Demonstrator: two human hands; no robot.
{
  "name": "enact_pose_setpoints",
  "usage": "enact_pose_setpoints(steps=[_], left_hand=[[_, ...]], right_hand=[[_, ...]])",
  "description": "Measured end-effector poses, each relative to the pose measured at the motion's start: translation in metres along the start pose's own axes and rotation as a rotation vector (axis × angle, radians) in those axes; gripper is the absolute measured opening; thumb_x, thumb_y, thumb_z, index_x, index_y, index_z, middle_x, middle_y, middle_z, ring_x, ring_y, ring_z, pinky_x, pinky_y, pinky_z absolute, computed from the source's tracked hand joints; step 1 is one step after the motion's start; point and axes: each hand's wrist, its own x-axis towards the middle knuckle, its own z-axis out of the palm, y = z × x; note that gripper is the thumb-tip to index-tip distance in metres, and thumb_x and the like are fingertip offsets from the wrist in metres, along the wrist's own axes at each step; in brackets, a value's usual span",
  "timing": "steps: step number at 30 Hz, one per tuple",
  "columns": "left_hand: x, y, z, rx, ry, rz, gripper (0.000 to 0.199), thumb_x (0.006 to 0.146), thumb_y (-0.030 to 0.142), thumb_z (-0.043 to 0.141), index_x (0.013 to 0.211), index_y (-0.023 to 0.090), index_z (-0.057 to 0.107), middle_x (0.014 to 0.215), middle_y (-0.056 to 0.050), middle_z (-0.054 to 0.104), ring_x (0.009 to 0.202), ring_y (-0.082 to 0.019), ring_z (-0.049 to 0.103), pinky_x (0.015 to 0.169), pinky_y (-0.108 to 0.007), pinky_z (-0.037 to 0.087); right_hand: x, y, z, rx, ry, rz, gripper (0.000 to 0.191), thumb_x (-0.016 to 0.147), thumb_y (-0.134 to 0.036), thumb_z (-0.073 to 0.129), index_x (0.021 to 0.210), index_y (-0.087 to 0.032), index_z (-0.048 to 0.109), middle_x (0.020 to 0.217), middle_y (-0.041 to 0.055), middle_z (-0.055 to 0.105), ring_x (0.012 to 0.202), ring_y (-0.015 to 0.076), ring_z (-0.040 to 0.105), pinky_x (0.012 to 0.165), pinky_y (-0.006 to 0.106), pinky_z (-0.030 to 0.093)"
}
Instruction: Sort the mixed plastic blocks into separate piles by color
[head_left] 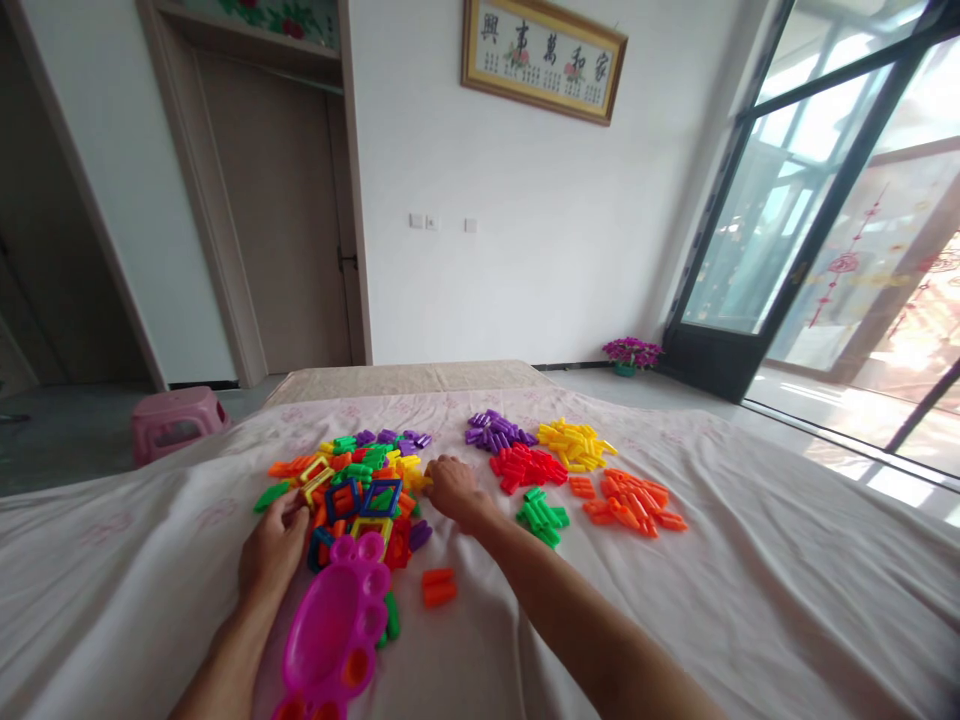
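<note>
A mixed pile of plastic pieces point(367, 470) lies on the cloth between my hands. My left hand point(276, 540) is at the pile's left edge, its fingers bent beside a yellow square frame point(316, 480); whether they grip anything is unclear. My right hand point(452, 488) reaches to the pile's right edge, fingers curled down by yellow pieces point(412, 473), the fingertips too small to read. Nearer me is a pink tray point(324, 620) with round cups. Right of my right hand are sorted heaps: purple point(499, 432), red point(527, 467), yellow point(576, 445), green point(543, 517) and orange point(632, 503).
A pair of orange pieces point(439, 588) and a green piece point(392, 618) lie near the tray on the pale bedcloth point(750, 560). Beyond are a pink stool point(178, 420) at left and a flower pot point(626, 368) by the glass door.
</note>
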Motion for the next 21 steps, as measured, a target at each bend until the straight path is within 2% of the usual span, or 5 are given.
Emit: enact_pose_setpoints(steps=[6,10,13,16,21], left_hand=[[0.001,0.0,-0.001,0.026,-0.022,-0.023,0.05,0.088,0.044,0.05,0.13,0.019,0.063,0.122,-0.011,0.074,0.113,-0.031,0.068,0.095,-0.04,0.051],[0.004,-0.003,-0.001,0.049,-0.05,-0.037,0.053,0.089,0.046,0.047,0.132,0.019,0.061,0.124,-0.012,0.073,0.114,-0.033,0.068,0.096,-0.042,0.051],[0.006,-0.006,-0.001,0.071,-0.058,-0.038,0.054,0.089,0.048,0.047,0.132,0.019,0.061,0.122,-0.014,0.073,0.115,-0.036,0.067,0.095,-0.045,0.05],[0.007,-0.008,0.0,0.059,-0.053,-0.026,0.054,0.089,0.047,0.047,0.132,0.018,0.061,0.123,-0.015,0.072,0.115,-0.037,0.067,0.096,-0.046,0.05],[0.006,-0.009,0.0,0.018,-0.046,0.005,0.051,0.089,0.044,0.048,0.131,0.019,0.061,0.124,-0.015,0.072,0.117,-0.035,0.066,0.1,-0.046,0.049]], right_hand=[[-0.013,0.014,-0.01,0.089,-0.002,0.025,0.025,0.089,-0.026,0.064,0.111,-0.019,0.074,0.113,0.0108,0.074,0.103,0.0239,0.069,0.079,0.027,0.047],[-0.031,0.034,-0.04,0.208,0.118,-0.007,0.022,0.09,-0.025,0.062,0.107,-0.02,0.076,0.109,0.0083,0.076,0.103,0.0209,0.069,0.084,0.024,0.046],[-0.044,0.071,-0.068,0.264,0.229,0.049,0.025,0.089,-0.022,0.061,0.108,-0.021,0.077,0.109,0.006,0.076,0.103,0.0191,0.068,0.087,0.023,0.045],[-0.053,0.122,-0.085,0.257,0.265,0.226,0.026,0.088,-0.022,0.06,0.107,-0.021,0.078,0.101,0.0048,0.078,0.096,0.0191,0.069,0.081,0.023,0.046],[-0.058,0.2,-0.081,0.176,0.421,0.538,0.036,0.085,-0.017,0.056,0.116,-0.018,0.075,0.111,0.0095,0.076,0.108,0.023,0.068,0.089,0.027,0.047]])
